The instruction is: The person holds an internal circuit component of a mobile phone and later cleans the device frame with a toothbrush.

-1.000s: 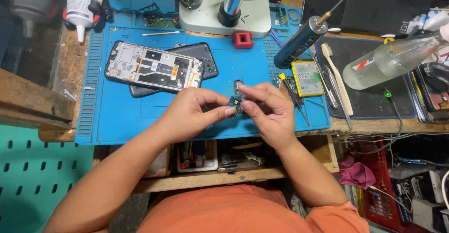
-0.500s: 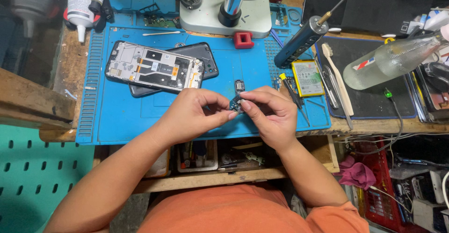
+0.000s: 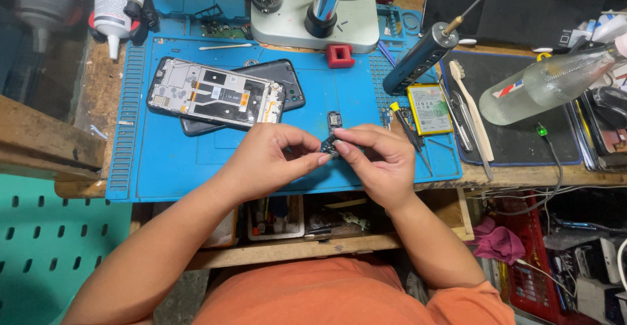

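Observation:
My left hand (image 3: 271, 162) and my right hand (image 3: 379, 162) meet over the blue work mat (image 3: 163, 162), both pinching a small dark phone part (image 3: 328, 145) between their fingertips. Its upper end, a little square module (image 3: 334, 119), sticks out just above the fingers. An opened phone (image 3: 215, 95) with its inner frame showing lies to the upper left, on top of a dark back cover (image 3: 287, 80).
A microscope base (image 3: 313, 18) stands at the back. Behind the mat's right end lie a red block (image 3: 339, 56), a dark electric screwdriver (image 3: 421, 54), a phone battery (image 3: 429, 108), a brush (image 3: 473, 109) and a clear bottle (image 3: 555, 80). An open drawer (image 3: 281, 217) is under the bench.
The hands have stayed in place; the fingertips shifted slightly on the small part, turning it a little.

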